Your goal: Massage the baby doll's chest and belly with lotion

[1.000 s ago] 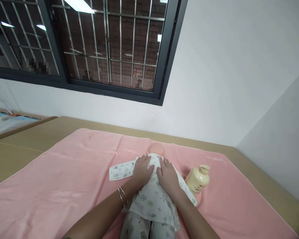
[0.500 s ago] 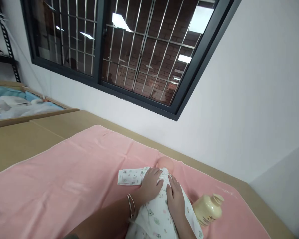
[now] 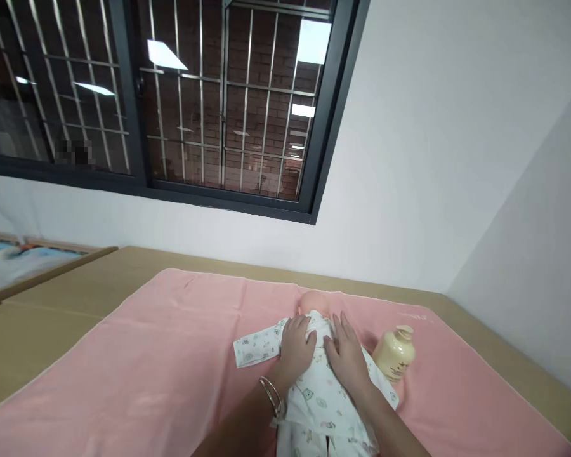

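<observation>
A baby doll (image 3: pixel 314 299) lies on a pink towel (image 3: pixel 171 355), dressed in a white printed garment (image 3: pixel 314 393). Only the top of its head shows beyond my hands. My left hand (image 3: pixel 295 348), with bangles on the wrist, rests flat on the left side of the doll's chest. My right hand (image 3: pixel 348 355) lies flat on the right side, fingers together. One sleeve (image 3: pixel 257 346) of the garment sticks out to the left. A cream-coloured bottle (image 3: pixel 394 352) stands on the towel just right of my right hand.
The towel covers a tan table (image 3: pixel 52 304) set against a white wall. A barred window (image 3: pixel 195 101) is above it. At the far left is a wooden-edged tray (image 3: pixel 28 266) with blue and white cloth.
The view has swung and levelled. My hands stay pressed on the doll's chest, shifted only slightly.
</observation>
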Motion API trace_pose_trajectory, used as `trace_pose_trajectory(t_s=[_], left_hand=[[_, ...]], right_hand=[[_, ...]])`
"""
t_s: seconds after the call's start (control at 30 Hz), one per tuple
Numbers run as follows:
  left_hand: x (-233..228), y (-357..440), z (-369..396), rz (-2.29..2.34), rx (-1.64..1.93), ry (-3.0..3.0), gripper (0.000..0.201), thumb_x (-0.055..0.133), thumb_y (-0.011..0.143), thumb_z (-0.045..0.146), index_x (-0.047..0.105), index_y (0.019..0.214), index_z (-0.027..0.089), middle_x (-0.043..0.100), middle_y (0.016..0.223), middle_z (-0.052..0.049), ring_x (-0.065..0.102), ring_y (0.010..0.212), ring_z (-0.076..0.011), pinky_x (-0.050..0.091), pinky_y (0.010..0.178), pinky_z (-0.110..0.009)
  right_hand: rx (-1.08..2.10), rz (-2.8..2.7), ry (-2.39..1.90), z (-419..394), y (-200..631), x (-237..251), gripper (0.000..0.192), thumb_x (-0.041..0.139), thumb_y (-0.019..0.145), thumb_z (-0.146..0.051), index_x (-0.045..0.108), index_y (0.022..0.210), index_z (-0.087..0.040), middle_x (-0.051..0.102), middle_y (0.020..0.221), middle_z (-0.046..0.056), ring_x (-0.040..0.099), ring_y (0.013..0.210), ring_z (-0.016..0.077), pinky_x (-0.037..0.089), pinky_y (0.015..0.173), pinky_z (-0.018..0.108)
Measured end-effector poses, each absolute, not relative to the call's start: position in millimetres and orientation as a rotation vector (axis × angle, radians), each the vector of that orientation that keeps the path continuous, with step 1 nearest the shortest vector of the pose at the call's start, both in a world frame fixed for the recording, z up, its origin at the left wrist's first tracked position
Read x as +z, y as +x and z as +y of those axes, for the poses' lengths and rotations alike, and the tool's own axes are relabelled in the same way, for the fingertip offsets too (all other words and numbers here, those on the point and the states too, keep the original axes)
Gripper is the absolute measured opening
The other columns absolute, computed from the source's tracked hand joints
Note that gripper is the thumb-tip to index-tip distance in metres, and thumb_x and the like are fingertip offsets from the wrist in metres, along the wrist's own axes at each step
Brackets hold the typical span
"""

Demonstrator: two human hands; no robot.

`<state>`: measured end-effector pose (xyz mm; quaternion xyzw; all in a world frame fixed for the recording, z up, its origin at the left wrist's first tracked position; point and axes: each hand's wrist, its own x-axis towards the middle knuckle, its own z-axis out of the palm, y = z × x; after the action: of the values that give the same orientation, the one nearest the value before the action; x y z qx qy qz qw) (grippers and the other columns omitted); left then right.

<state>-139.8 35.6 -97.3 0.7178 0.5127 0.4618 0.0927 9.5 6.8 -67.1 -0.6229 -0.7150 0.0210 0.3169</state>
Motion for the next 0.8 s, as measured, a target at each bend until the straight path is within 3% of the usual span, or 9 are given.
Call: trace_pose_trajectory(t_s=[0.17, 0.37, 0.5, 0.63, 0.8], left_hand=[[-102.3, -140.3, 37.9, 1.496, 1.39, 2.124, 0.035, 0.043, 0.09, 0.024, 0.058, 0.12, 0.019, 0.062, 0.122, -0.01, 0.053, 0.117, -0.0251, 0.04, 0.103, -0.046], [-100.4, -141.0, 36.7, 1.476, 1.387, 2.073, 0.035, 0.043, 0.089, 0.022, 0.059, 0.12, 0.018, 0.063, 0.122, -0.01, 0.054, 0.117, -0.025, 0.04, 0.104, -0.047], [-88.7, -143.2, 34.8, 1.4, 1.389, 1.905, 0.032, 0.051, 0.084, 0.02, 0.064, 0.113, 0.016, 0.064, 0.12, -0.012, 0.054, 0.119, -0.0264, 0.037, 0.107, -0.048], [-65.8, -153.1, 36.5, 1.33, 1.39, 1.739, 0.027, 0.055, 0.082, 0.021, 0.067, 0.106, 0.015, 0.069, 0.112, -0.011, 0.061, 0.11, -0.0238, 0.045, 0.101, -0.042], [-1.3, -184.0, 15.7, 1.286, 1.534, 1.624, 0.034, 0.045, 0.091, 0.027, 0.06, 0.119, 0.015, 0.063, 0.126, -0.011, 0.058, 0.118, -0.02, 0.046, 0.101, -0.036]], right_hand=[[0.126, -2.058, -1.605, -4.0, 0.3, -64.3, 0.057, 0.038, 0.092, -0.037, 0.039, 0.145, -0.016, 0.03, 0.154, 0.01, 0.022, 0.144, 0.0231, 0.017, 0.117, 0.046], [0.093, -1.973, -1.633, -6.3, 2.0, -65.2, 0.056, 0.038, 0.093, -0.038, 0.04, 0.144, -0.015, 0.026, 0.155, 0.011, 0.022, 0.144, 0.0233, 0.018, 0.117, 0.047], [0.141, -2.043, -1.633, -9.7, 0.4, -68.3, 0.055, 0.037, 0.092, -0.035, 0.043, 0.142, -0.014, 0.032, 0.152, 0.012, 0.024, 0.143, 0.0238, 0.019, 0.116, 0.047], [0.048, -1.95, -1.626, -14.7, -8.4, -72.4, 0.058, 0.036, 0.092, -0.032, 0.036, 0.145, -0.01, 0.029, 0.153, 0.014, 0.02, 0.144, 0.0239, 0.017, 0.117, 0.047], [0.161, -2.061, -1.603, -28.6, -18.3, -53.5, 0.057, 0.039, 0.089, -0.03, 0.041, 0.143, -0.01, 0.036, 0.15, 0.013, 0.024, 0.143, 0.0252, 0.019, 0.116, 0.048]])
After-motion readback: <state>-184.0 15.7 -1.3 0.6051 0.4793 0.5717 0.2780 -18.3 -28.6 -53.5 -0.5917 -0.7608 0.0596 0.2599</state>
